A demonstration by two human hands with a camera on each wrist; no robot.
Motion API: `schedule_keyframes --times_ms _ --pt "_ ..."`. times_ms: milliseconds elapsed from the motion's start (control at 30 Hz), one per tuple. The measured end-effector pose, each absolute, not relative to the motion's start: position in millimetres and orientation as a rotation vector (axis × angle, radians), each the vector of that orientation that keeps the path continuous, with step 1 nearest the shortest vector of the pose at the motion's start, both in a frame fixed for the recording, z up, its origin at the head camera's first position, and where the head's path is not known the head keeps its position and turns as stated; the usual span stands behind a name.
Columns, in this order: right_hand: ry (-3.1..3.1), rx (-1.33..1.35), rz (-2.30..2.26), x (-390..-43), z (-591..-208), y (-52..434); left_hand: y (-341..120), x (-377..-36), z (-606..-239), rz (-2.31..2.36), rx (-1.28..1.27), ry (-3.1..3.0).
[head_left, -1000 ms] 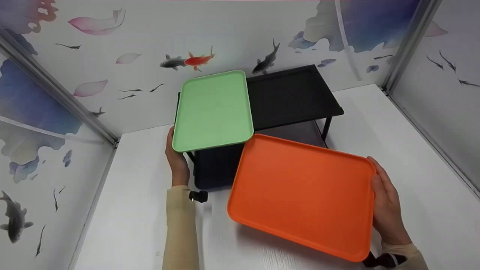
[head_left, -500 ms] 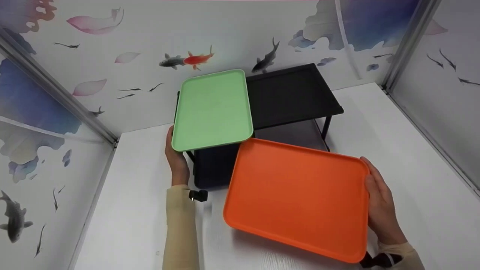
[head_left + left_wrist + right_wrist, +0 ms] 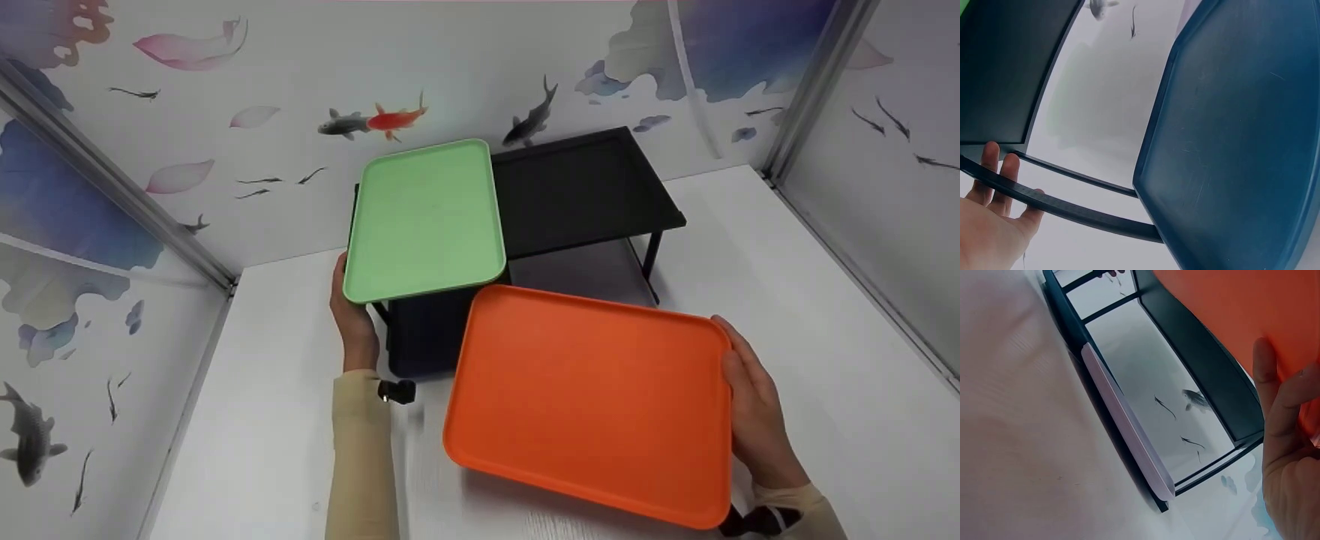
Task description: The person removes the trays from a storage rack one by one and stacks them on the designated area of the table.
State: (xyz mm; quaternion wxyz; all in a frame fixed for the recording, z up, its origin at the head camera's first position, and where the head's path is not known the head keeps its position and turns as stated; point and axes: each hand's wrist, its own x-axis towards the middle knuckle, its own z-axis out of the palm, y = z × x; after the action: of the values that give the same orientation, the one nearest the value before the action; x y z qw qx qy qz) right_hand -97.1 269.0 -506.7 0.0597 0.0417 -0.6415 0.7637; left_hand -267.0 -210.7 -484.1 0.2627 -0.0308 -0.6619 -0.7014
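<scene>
In the head view, my right hand point(image 3: 761, 412) grips the right short edge of an orange tray point(image 3: 592, 405), which is tilted in front of the rack. In the right wrist view, the thumb and fingers pinch that tray's edge. My left hand point(image 3: 354, 319) is at the left side of a black two-tier rack point(image 3: 577, 195). In the left wrist view, its fingers point(image 3: 1010, 166) reach behind the rack's side bar point(image 3: 1072, 211). A green tray point(image 3: 427, 221) lies on the left part of the top shelf.
On the lower tier, a pale lilac tray point(image 3: 1129, 422) shows in the right wrist view. The dark lower shelf point(image 3: 427, 337) is partly hidden by the orange tray. Behind the white table point(image 3: 262, 420) stand printed wall panels point(image 3: 292, 67).
The orange tray and my right hand have shifted slightly left and toward me, away from the rack. My left hand, the rack and the green tray look unmoved.
</scene>
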Motion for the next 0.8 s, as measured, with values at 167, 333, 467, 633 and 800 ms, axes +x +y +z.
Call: schedule_keyframes --times_ms 167,333,467,633,800 --pt "-1.954 0.143 2.311 -97.2 -507.6 267.9 -210.0 -266.2 -482.6 -1.936 -0.073 -1.769" --pt "-1.987 0.131 2.324 -96.7 -507.8 266.7 -209.9 -265.2 -482.9 -1.960 -0.066 -1.750" --pt "-2.019 0.140 2.324 -95.9 -508.6 265.1 -209.9 -264.8 -483.3 -1.959 -0.069 -1.745" --pt "-2.050 0.151 2.327 -94.9 -510.1 262.8 -210.0 -265.4 -484.9 -1.933 -0.066 -1.753" --pt "-2.066 0.163 2.338 -94.7 -511.6 260.1 -209.2 -265.3 -484.8 -1.917 -0.071 -1.755"
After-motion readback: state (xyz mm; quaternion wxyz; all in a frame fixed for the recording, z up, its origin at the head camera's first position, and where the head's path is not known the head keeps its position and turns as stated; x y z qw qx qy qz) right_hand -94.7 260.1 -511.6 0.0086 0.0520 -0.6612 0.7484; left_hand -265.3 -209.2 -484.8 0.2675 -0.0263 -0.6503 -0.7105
